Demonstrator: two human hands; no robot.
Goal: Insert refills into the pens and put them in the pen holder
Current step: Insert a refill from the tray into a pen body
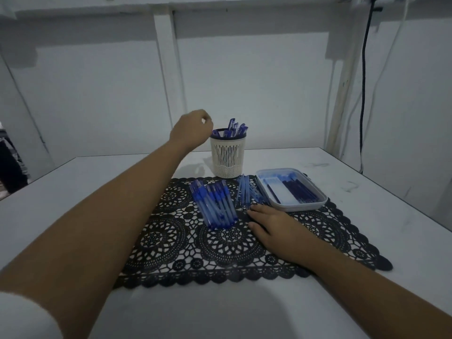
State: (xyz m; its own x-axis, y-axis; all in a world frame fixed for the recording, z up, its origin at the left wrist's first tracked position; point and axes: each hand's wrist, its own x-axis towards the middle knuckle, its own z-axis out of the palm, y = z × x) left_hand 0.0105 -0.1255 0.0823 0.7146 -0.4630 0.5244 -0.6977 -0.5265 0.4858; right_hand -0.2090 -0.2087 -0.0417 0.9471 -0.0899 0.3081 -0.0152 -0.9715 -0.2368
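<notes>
Presently my left hand hangs curled at the left rim of the pen holder, its hold on any pen indeterminable, while capped pens lie just left of my right hand, flat on the mat, straight fingertips touching the thin pale-blue pen parts.

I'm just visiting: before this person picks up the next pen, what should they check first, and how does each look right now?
1. Left hand clear of the pen holder: not ok, it hovers at the rim.
2. Left hand empty: cannot tell, curled fingers hide the palm.
3. Pen holder upright: ok, pens stand inside.
4. Right hand free: ok, flat on the black mat beside the pale-blue tubes.
5. Refills available: ok, dark ones lie in the tray.
</notes>
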